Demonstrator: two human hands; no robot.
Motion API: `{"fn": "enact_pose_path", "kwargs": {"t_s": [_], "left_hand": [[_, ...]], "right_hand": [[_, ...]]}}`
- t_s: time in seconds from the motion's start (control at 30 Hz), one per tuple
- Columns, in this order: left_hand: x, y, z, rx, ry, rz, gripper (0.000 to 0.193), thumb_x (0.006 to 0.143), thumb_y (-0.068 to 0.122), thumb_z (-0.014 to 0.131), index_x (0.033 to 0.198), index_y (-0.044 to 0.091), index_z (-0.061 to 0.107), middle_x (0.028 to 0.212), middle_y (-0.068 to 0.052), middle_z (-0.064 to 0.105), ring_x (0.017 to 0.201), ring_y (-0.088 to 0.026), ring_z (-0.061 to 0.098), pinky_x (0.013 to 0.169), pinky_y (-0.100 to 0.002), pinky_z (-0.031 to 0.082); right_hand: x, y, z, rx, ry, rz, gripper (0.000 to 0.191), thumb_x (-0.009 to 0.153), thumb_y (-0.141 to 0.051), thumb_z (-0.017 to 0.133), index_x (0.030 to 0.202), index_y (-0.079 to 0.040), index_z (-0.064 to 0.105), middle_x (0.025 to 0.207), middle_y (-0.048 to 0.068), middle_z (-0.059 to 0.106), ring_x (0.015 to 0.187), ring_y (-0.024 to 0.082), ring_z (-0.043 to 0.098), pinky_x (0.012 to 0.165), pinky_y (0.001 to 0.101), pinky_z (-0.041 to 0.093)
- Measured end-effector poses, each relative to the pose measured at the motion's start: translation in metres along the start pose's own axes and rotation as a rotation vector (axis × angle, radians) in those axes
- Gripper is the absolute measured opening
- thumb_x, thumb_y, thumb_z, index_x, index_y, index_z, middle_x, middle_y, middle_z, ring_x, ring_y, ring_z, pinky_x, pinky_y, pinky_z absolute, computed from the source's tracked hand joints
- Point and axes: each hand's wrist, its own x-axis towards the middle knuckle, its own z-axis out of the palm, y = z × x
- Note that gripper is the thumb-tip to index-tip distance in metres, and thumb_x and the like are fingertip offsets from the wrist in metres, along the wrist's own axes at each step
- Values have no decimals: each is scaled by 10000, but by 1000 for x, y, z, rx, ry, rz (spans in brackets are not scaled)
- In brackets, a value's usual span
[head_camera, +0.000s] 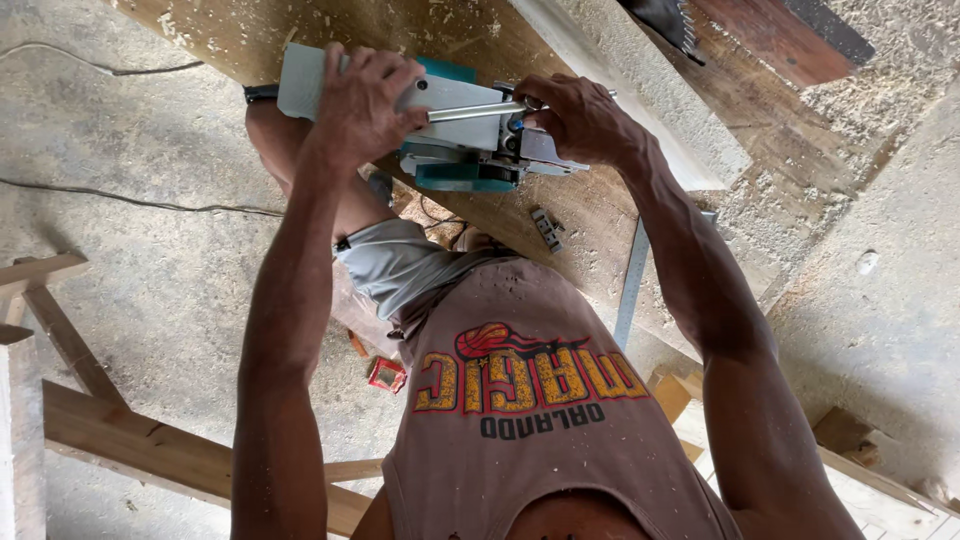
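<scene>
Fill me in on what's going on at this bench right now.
A person leans over a sawdust-strewn wooden board, both hands on a grey and teal power tool that sits on it. The left hand grips the tool's grey body from above. The right hand is at its other end, fingers around a thin metal rod that sticks out of its side. A small metal piece lies loose on the board just beside the tool. Wooden offcuts lie on the concrete floor.

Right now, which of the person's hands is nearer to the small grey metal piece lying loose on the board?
The right hand. It grips the power tool just above the metal piece; the left hand holds the tool's far end, farther off.
</scene>
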Motion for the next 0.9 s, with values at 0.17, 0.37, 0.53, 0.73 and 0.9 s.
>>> {"fn": "enact_pose_path", "kwargs": {"t_s": [0.17, 0.37, 0.53, 0.73, 0.9], "left_hand": [[-6, 4, 7, -86, 150, -75, 584, 1142, 657, 492, 1212, 127, 727, 1159, -65, 694, 1108, -268, 583, 1100, -546, 345], [0, 13, 16, -71, 95, -49, 775, 1071, 759, 414, 1277, 75, 713, 1182, -105, 665, 1097, -310, 547, 1080, -559, 339], [5, 11, 13, 20, 117, 157, 937, 999, 862, 335, 1302, 47, 683, 1351, -154, 625, 1228, -358, 519, 1136, -612, 280], [21, 17, 13, -277, 25, 66, 895, 1009, 831, 407, 1191, 5, 701, 1368, -228, 609, 1234, -388, 535, 1173, -603, 288], [27, 22, 15, -265, 93, 65, 839, 1030, 782, 452, 1109, -6, 729, 1346, -225, 633, 1223, -414, 555, 1195, -632, 277]], "right_hand": [[-3, 12, -3, -73, 19, -136, 186, 1080, -132, 531, 1226, -112, 645, 947, 71, 670, 858, 254, 570, 800, 449, 473], [-14, 25, 5, -44, 129, -239, 258, 1102, -270, 512, 1212, -94, 664, 977, 62, 697, 885, 227, 575, 830, 432, 462], [-17, 29, 14, 46, 297, -265, 328, 1151, -339, 444, 1247, -79, 619, 922, 79, 686, 794, 219, 605, 735, 418, 479], [-9, 34, 11, -41, 304, -233, 400, 1145, -409, 405, 1201, -82, 629, 825, 57, 691, 663, 220, 575, 655, 410, 466], [-6, 36, 13, 7, 414, -316, 439, 1143, -441, 375, 1226, -93, 629, 890, 52, 725, 668, 173, 628, 597, 367, 478]]}}
